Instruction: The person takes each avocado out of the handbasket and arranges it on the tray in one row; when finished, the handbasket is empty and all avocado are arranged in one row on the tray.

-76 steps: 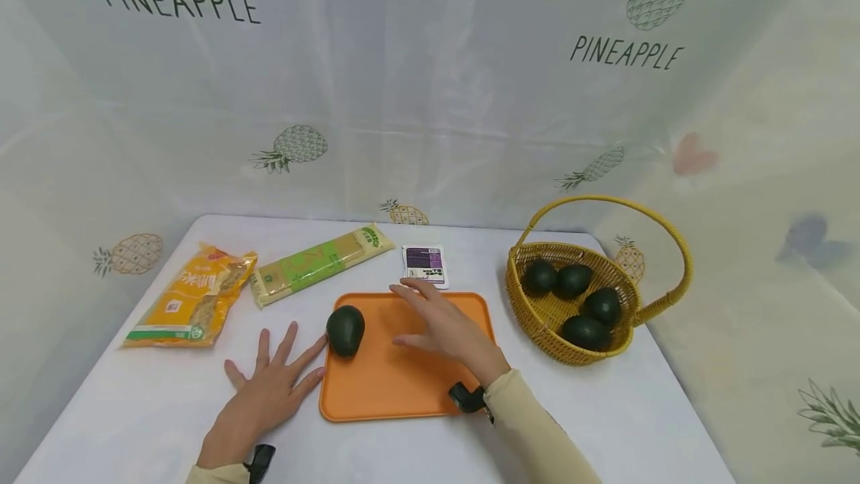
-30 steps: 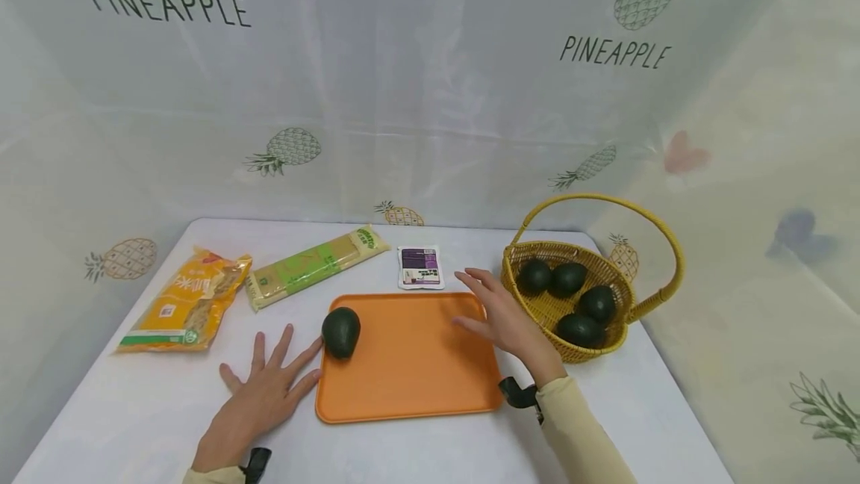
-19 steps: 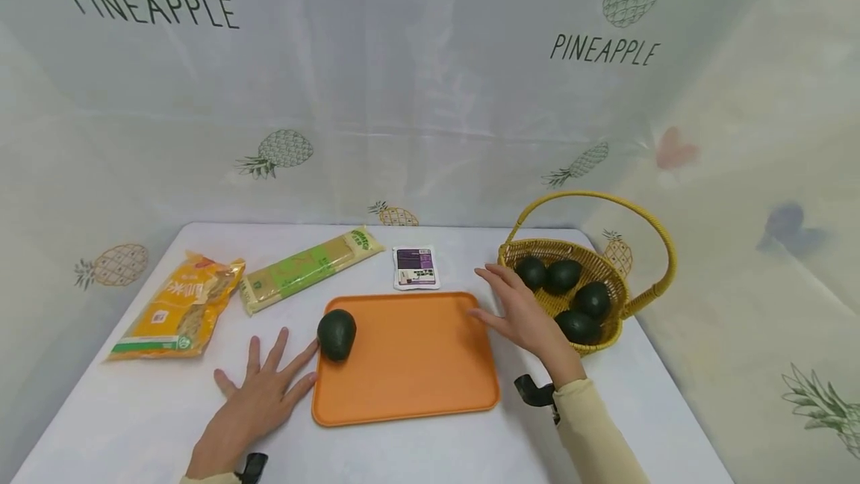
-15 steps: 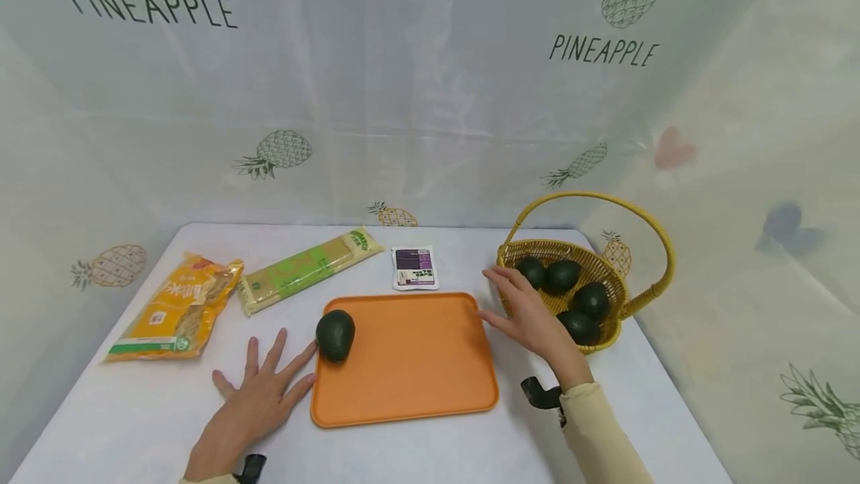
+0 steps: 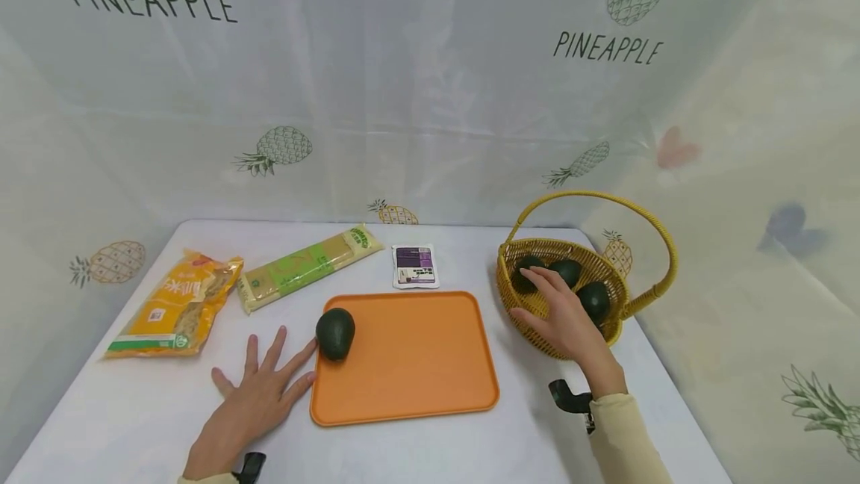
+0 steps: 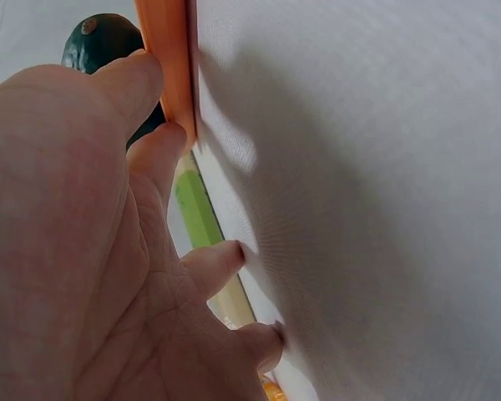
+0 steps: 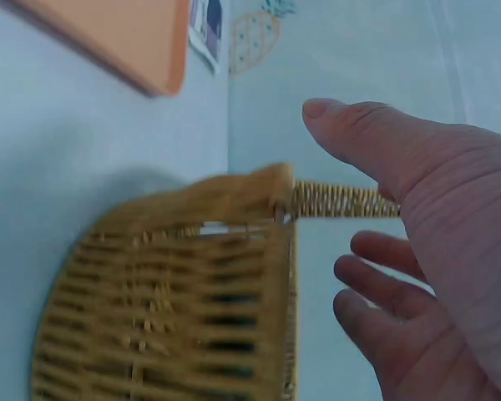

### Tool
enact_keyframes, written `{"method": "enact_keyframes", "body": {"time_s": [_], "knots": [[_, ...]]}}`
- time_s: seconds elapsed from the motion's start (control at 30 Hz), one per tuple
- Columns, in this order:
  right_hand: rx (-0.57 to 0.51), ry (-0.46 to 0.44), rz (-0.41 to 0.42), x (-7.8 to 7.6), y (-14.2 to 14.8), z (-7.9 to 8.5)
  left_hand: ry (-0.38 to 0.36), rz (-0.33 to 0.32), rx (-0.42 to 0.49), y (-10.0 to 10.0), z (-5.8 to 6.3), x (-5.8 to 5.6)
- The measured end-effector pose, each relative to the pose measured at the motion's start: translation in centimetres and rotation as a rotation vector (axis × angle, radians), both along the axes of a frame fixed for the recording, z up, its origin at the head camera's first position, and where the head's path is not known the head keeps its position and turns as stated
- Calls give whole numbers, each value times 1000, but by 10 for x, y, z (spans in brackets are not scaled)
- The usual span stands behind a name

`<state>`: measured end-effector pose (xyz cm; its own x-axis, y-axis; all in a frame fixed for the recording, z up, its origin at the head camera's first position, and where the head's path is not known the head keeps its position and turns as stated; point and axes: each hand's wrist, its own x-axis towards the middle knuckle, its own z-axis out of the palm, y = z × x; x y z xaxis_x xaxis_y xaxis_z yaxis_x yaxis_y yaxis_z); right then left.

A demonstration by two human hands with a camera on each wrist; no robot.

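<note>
My left hand [image 5: 254,400] rests on the white table with its fingers spread. Its fingertips touch the left edge of the orange tray [image 5: 416,364], as the left wrist view also shows. One dark green avocado [image 5: 335,334] lies at the tray's left side. My right hand [image 5: 567,320] hovers over the near left rim of the yellow wicker basket [image 5: 505,286], fingers loosely bent and holding nothing. Inside the basket sit several avocados [image 5: 594,300], one of them hidden behind that hand. In the right wrist view the thumb and fingers stand apart above the basket wall [image 7: 167,301].
At the left lies an orange bag of grain [image 5: 178,305]. A long green and tan packet [image 5: 309,267] is behind the tray, with a small purple and white sachet [image 5: 415,267] to its right. The basket's tall handle [image 5: 661,245] arches over its opening.
My right hand has moved right from above the tray to over the basket, still holding nothing. The left hand and the avocado on the tray have stayed in place.
</note>
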<state>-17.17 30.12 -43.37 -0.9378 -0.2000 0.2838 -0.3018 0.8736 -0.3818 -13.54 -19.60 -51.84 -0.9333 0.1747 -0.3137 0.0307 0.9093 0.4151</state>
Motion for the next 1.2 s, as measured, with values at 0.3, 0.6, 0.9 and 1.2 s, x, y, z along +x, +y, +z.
{"method": "enact_keyframes", "body": {"time_s": [0.3, 0.6, 0.9, 1.2], "knots": [[18, -79, -173, 10, 22, 0, 9, -1, 11, 0, 0, 0], [37, -97, -308, 18, 34, -1, -17, 1, 4, 0, -2, -1], [120, -216, -452, 18, 33, -5, -24, 0, 8, -1, -1, -2], [236, -309, -482, 14, 27, 3, -20, -4, 12, -1, 0, -1]]}}
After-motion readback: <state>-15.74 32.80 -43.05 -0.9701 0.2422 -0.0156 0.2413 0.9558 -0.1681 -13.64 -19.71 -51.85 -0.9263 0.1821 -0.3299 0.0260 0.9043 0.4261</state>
